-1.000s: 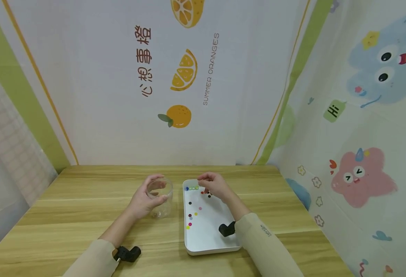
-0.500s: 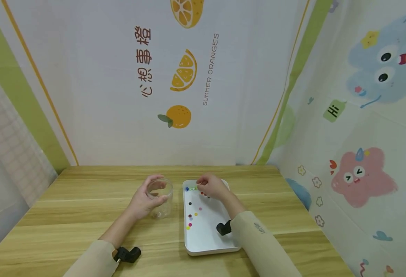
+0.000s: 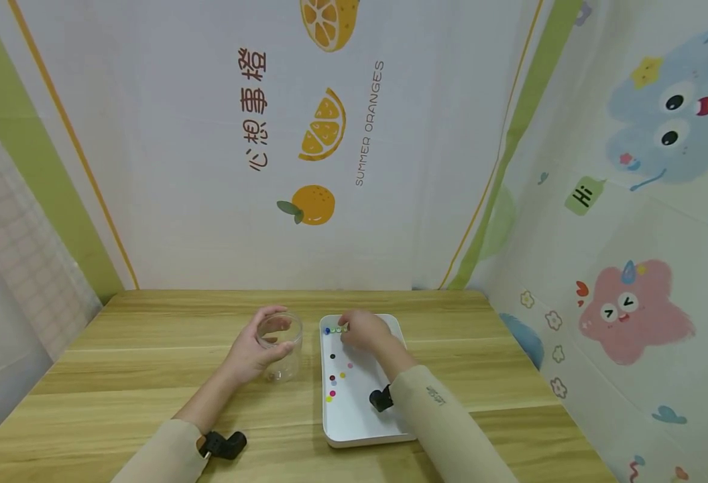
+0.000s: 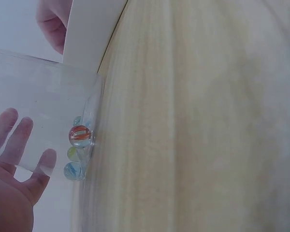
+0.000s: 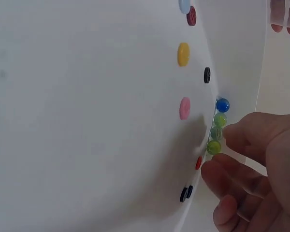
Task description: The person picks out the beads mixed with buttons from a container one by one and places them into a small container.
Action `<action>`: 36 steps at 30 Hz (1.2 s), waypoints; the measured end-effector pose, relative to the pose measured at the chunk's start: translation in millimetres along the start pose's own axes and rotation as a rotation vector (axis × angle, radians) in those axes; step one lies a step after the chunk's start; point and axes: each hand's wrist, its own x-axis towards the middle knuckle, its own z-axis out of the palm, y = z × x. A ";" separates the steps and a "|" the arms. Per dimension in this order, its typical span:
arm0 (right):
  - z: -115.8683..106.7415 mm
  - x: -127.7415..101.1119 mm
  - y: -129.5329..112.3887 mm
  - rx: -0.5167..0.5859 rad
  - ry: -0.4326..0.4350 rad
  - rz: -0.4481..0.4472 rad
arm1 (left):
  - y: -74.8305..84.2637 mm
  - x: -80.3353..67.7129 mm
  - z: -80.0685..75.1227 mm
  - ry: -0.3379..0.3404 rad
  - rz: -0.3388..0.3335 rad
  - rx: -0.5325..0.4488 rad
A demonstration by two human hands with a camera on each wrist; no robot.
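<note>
Wooden plank table (image 3: 149, 349) sits in a booth of printed fabric walls: orange-fruit pattern at the back (image 3: 324, 127), cartoon monsters on the right side (image 3: 631, 201).

Your left hand (image 3: 251, 349) wraps the clear round plastic jar (image 3: 280, 343), which stands upright on the table just left of the white rectangular plastic tray (image 3: 360, 429). Fingers curl round the far side of the jar, thumb on the near side. The left wrist view shows your fingertips (image 4: 19, 135) through the clear wall, and a few glass marbles (image 4: 79, 136) at the jar bottom: one red-streaked, one yellowish, one blue.

Your right hand (image 3: 363, 329) is over the tray's far left corner. Thumb and forefinger (image 5: 241, 133) are close together at a row of four small marbles (image 5: 217, 125) lined along the tray wall: one blue, three green. The fingertips touch or nearly touch the lower green ones; I cannot tell whether a marble is actually pinched. The other fingers are loosely curled.

Small flat buttons (image 5: 183, 54) are scattered on the tray floor: yellow, pink, red, dark ones and a pale one. In the head view they spread from the far end to mid-tray (image 3: 332, 386).

Black wrist-camera mounts show at both your beige sleeves (image 3: 224, 443).
</note>
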 end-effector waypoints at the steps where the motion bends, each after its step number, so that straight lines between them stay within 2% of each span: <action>1: -0.3 -0.6 -1.9 -0.007 -0.002 0.007 | -0.2 0.0 0.0 0.001 -0.001 0.000; 9: 0.3 -0.7 -8.3 -0.062 -0.001 0.044 | -0.4 0.0 -0.2 -0.002 0.005 0.000; 28: 2.2 -0.7 1.7 -0.105 0.011 0.028 | 0.3 -0.8 -0.9 -0.016 0.008 -0.004; 32: 1.8 -3.0 2.4 -0.078 0.020 0.015 | 0.0 -0.8 -0.6 -0.019 0.009 -0.003; 36: 0.2 -4.3 4.2 0.046 0.018 0.013 | -0.4 -0.7 -0.6 -0.014 0.015 -0.001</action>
